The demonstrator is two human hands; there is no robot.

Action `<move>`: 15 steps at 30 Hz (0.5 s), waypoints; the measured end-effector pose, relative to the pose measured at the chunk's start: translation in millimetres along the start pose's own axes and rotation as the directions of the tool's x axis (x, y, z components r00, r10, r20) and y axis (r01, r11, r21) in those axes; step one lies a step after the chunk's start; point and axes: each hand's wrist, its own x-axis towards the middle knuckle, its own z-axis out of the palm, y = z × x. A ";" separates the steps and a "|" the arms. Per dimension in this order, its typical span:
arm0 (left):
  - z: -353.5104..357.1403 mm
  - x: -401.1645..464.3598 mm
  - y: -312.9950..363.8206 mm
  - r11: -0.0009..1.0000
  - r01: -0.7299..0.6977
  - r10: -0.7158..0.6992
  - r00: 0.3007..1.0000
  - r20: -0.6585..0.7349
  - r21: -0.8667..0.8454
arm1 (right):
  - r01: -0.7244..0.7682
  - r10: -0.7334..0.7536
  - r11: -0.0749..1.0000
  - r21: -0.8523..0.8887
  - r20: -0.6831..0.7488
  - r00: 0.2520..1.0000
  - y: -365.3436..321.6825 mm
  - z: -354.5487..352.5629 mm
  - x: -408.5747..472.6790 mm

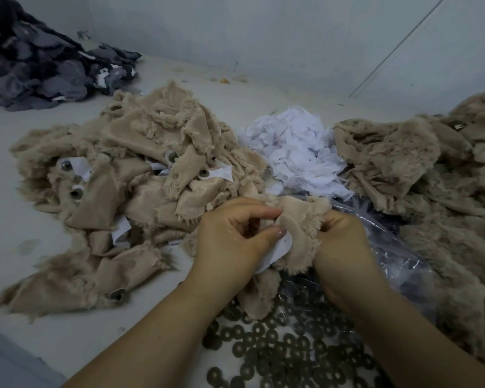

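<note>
Left hand [230, 236] and right hand [343, 247] both clamped on plush piece [303, 233]; left thumb pins patch [277, 252]. Risk: patch slips off slick backing; forearms may scatter washers [277, 354].

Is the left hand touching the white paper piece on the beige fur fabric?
Touching. In the head view the thumb of the left hand presses on the white paper piece, no gap.

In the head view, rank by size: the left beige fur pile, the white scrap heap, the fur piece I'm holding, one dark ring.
1. left beige fur pile
2. white scrap heap
3. held fur piece, flattered by nearness to the camera
4. dark ring
</note>
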 end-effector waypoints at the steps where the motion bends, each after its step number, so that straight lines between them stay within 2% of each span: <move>1: -0.2 0.2 -1.1 1.000 -0.003 0.003 1.000 -0.005 0.003 | -0.012 0.012 1.000 -0.005 -0.010 1.000 1.9 -0.9 1.2; 4: -1.3 0.5 -3.5 1.000 -0.012 0.012 1.000 -0.014 0.016 | -0.098 0.107 0.987 0.126 -0.063 0.992 0.4 -2.2 4.3; 6: -1.4 0.7 -4.3 0.999 -0.025 0.026 1.000 -0.016 0.037 | -0.137 0.147 0.949 0.283 -0.015 0.989 -6.8 -1.2 4.1; 7: -1.2 0.9 -4.5 0.998 -0.035 0.036 0.999 -0.016 0.053 | -0.148 0.150 0.950 0.274 0.012 0.989 -9.9 -0.2 3.1; 8: -0.9 0.9 -4.9 0.996 -0.048 0.049 0.999 -0.014 0.069 | -0.123 0.119 0.975 0.185 0.033 0.992 -9.2 -0.6 2.6; 10: -0.1 -0.3 -6.1 0.992 -0.084 0.085 0.996 -0.003 0.092 | -0.003 0.009 0.992 -0.127 0.046 0.999 -6.2 0.6 -1.3; 11: 0.2 -1.0 -6.4 0.991 -0.092 0.092 0.996 0.002 0.096 | 0.020 -0.015 0.983 -0.184 0.026 1.000 -3.9 1.2 -1.6; 12: 0.4 -1.6 -6.5 0.991 -0.089 0.089 0.996 0.008 0.095 | 0.014 -0.013 0.985 -0.171 0.005 1.000 -1.4 0.7 -0.7; 15: 0.8 -1.3 -5.5 0.997 -0.041 0.040 0.999 0.023 0.060 | -0.094 0.093 0.994 0.062 0.024 0.995 -2.5 -0.4 0.0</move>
